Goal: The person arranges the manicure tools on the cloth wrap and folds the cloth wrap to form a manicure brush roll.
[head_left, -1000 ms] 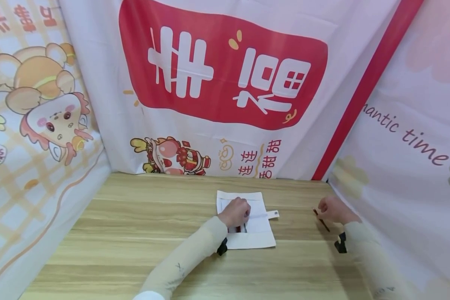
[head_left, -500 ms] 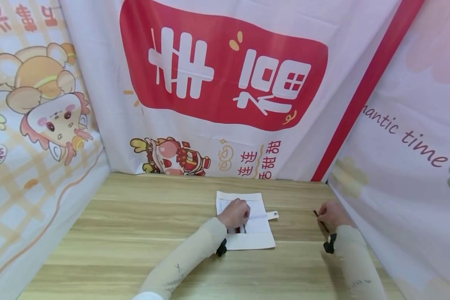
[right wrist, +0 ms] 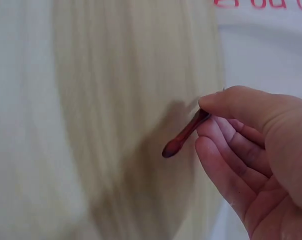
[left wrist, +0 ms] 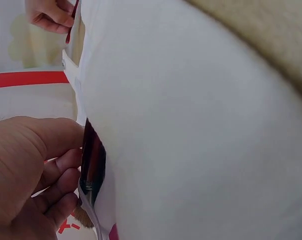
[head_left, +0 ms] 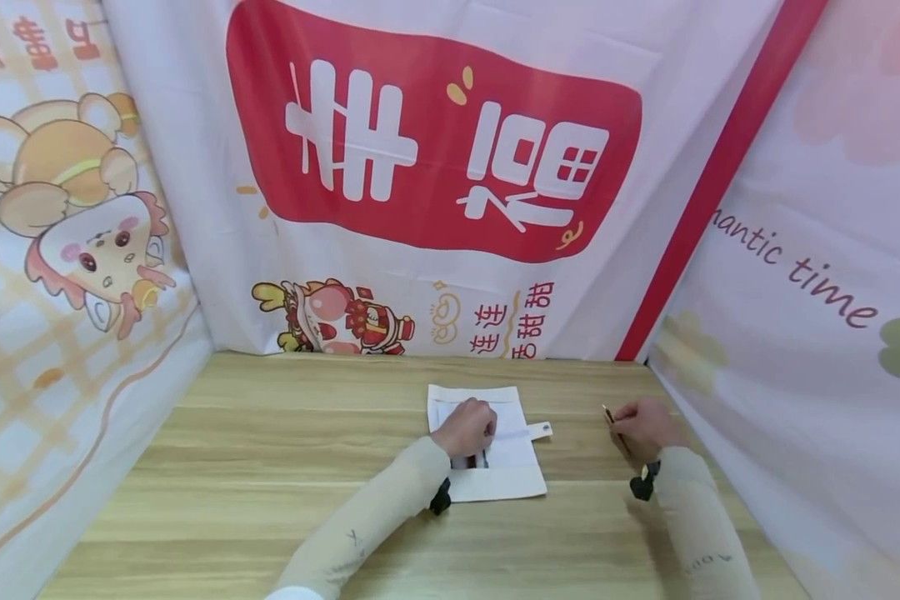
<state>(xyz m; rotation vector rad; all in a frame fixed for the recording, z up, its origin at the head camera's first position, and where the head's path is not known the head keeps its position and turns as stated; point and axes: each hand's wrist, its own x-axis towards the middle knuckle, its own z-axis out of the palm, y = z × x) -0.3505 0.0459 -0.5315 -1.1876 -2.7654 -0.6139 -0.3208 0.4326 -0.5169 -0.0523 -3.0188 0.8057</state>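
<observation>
A white fold-out brush case [head_left: 504, 485] lies spread on the wooden table. My left hand [head_left: 467, 427] is over its left half, thumb and curled fingers pinching the edge of a white flap. Inside, in the left wrist view, a brush with a dark red handle [left wrist: 95, 157] shows through the opening, brown bristles [left wrist: 82, 218] below it. To the right of the case, my right hand [head_left: 648, 427] pinches a slim brush [right wrist: 177, 143] between thumb and fingers. Its dark red, rounded handle end points away from the palm; its other end is partly hidden by the fingers.
A strap with a snap button [head_left: 542, 431] sticks out from the case's right side. Printed cloth walls [head_left: 390, 317] enclose the wooden table [head_left: 285, 433] at the back, left and right. The right wall [head_left: 802, 375] stands close beside my right hand.
My right hand has moved left toward the case, bringing the slim brush with it. My left hand keeps its place on the case. The head view has shifted slightly.
</observation>
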